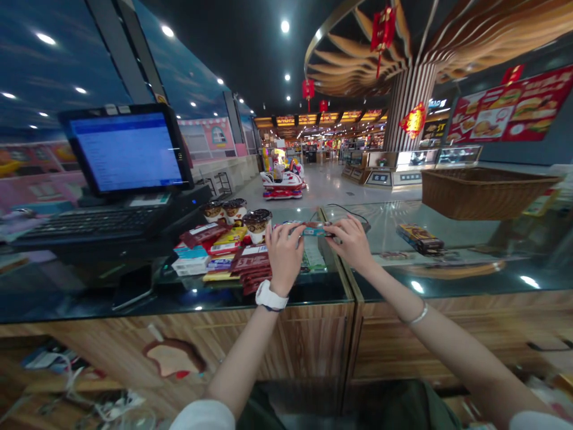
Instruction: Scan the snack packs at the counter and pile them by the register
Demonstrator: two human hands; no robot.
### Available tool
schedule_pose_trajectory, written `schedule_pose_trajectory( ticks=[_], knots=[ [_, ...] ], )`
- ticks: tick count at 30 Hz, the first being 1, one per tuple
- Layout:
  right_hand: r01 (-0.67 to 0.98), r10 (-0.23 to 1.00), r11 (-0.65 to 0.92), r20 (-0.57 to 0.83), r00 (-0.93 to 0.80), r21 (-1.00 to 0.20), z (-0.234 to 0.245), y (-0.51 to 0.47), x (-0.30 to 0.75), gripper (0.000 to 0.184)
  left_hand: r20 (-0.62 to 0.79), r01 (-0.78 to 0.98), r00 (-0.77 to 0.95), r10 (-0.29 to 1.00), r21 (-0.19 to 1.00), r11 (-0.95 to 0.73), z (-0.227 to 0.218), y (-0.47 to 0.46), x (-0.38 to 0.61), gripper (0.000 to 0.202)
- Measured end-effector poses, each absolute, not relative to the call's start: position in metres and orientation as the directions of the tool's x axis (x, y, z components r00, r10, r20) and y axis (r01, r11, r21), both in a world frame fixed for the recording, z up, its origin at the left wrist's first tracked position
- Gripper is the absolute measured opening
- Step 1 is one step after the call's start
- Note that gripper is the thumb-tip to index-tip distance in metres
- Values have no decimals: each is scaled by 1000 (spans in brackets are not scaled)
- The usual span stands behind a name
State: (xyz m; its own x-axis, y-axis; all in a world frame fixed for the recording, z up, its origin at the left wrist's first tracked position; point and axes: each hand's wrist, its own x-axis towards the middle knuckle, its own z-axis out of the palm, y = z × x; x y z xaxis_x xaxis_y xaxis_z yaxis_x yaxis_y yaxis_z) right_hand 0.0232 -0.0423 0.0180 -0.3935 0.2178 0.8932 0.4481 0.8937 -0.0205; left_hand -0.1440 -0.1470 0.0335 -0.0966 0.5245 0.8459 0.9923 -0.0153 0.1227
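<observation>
Both hands grip a small snack packet point(314, 229), teal and reddish brown, held level above the glass counter. My left hand point(285, 251), with a white watch on its wrist, pinches the left end. The right end is between the thumb and fingers of my right hand point(351, 242); a silver bangle circles that forearm. Just left of my left hand lies a pile of dark red packets point(250, 263), a yellow packet point(230, 237) and light blue and white boxes point(190, 261). Several lidded cups, one a brown-and-white cup point(256, 226), stand behind the pile.
A monitor point(129, 152) and black keyboard point(98, 224) stand on the left, with a dark flat device point(134, 285) in front. To the right lie a brown-yellow packet point(419, 239) and a wicker basket point(483, 191). A seam point(338, 263) divides the counter.
</observation>
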Motion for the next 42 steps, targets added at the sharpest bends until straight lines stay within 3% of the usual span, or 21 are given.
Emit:
schedule_pose_trajectory(
  ticks=[15,30,42],
  knots=[
    [303,100,950,854,-510,70,14,-98,-93,15,853,963,-270,447,242,121,12,-219,-239,24],
    [253,195,966,813,-548,-61,0,-103,-104,13,795,933,-357,490,324,154,-7,-223,-244,27],
    [276,183,960,838,-514,-41,-2,-109,-100,26,781,920,-383,493,372,126,-11,-226,-238,31]
  ],
)
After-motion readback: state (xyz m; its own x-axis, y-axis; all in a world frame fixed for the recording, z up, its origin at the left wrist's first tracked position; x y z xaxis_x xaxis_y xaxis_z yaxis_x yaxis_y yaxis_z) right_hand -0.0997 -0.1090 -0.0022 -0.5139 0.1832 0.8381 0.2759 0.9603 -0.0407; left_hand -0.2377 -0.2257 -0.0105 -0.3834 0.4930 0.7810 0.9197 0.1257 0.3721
